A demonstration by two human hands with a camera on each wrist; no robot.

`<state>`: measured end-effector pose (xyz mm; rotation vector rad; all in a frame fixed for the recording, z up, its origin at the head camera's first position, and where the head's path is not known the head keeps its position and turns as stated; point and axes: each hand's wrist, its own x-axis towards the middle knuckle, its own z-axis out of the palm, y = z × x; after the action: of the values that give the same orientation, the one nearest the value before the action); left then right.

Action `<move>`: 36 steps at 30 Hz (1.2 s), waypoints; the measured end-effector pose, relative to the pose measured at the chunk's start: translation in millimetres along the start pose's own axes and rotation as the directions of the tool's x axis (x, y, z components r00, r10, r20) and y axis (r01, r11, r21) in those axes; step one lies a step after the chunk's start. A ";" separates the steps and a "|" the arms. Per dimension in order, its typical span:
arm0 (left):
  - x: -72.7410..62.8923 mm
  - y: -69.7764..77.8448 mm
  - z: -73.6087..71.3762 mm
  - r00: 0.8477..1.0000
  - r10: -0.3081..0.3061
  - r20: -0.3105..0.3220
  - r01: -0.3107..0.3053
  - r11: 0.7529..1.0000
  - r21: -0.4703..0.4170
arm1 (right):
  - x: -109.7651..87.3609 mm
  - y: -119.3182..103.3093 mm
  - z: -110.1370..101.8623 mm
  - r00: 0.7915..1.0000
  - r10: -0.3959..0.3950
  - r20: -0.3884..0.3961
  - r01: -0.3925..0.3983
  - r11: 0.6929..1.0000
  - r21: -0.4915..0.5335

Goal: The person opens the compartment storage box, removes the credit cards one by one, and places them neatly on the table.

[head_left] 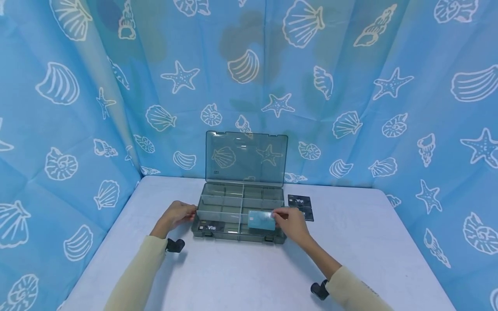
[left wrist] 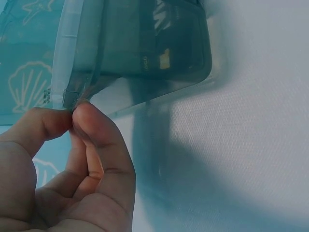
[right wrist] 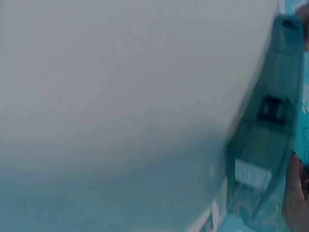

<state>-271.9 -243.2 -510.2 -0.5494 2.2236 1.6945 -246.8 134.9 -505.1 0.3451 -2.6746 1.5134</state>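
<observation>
Head view shows the right hand (head_left: 292,225) with its grip narrowed to a pinch on the right end of a blue card (head_left: 260,220), held over the front right of a divided box (head_left: 237,236), long axis running left to right. The left hand (head_left: 177,214) pinches the box's left rim; the box lies lengthwise left to right on the worktop (head_left: 350,246).

Room lies before the box (head_left: 241,237); dividers (head_left: 221,200) seemingly obstruct inside.

Perhaps a makeshift studio nook: blue seashell-print curtains (head_left: 249,95) hang around a white table (head_left: 241,276).
</observation>
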 end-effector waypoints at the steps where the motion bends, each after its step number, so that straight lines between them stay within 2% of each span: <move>1: 0.0 0.0 0.1 1.000 -0.002 -0.002 0.002 1.000 0.000 | 0.7 0.1 -4.7 1.000 0.004 -0.010 -0.004 1.000 0.002; 6: 1.3 -0.9 0.0 1.000 -0.005 -0.011 0.005 1.000 0.006 | 4.3 5.6 -30.5 0.995 0.087 -0.056 -0.087 0.996 0.007; 11: 1.6 -1.7 0.1 1.000 0.004 -0.011 -0.004 1.000 0.008 | 4.2 16.9 -59.0 0.979 0.184 -0.085 -0.184 0.983 0.005; 19: 4.1 -3.4 -0.5 1.000 0.005 -0.006 -0.005 1.000 -0.001 | -2.5 50.9 -93.5 0.951 0.293 -0.102 -0.292 0.956 0.023; 22: 4.7 -2.6 -0.6 1.000 0.006 -0.004 -0.006 1.000 -0.004 | -4.8 68.6 -96.6 0.929 0.354 -0.107 -0.355 0.935 0.009; 27: 4.5 -1.5 -0.8 1.000 0.006 -0.005 -0.006 1.000 0.001 | -7.8 90.3 -93.4 0.901 0.429 -0.062 -0.432 0.900 -0.056; 32: 3.1 -0.3 0.0 1.000 0.008 -0.006 -0.008 1.000 0.007 | -8.2 98.4 -89.8 0.906 0.421 -0.048 -0.423 0.903 -0.076; 36: 1.6 0.2 0.6 1.000 0.005 -0.003 -0.005 1.000 0.006 | -6.7 97.3 -88.3 0.895 0.443 -0.056 -0.446 0.890 -0.091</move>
<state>-273.4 -242.8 -510.9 -0.5456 2.2332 1.6907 -267.3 259.5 -541.9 -0.3247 -2.9252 1.4419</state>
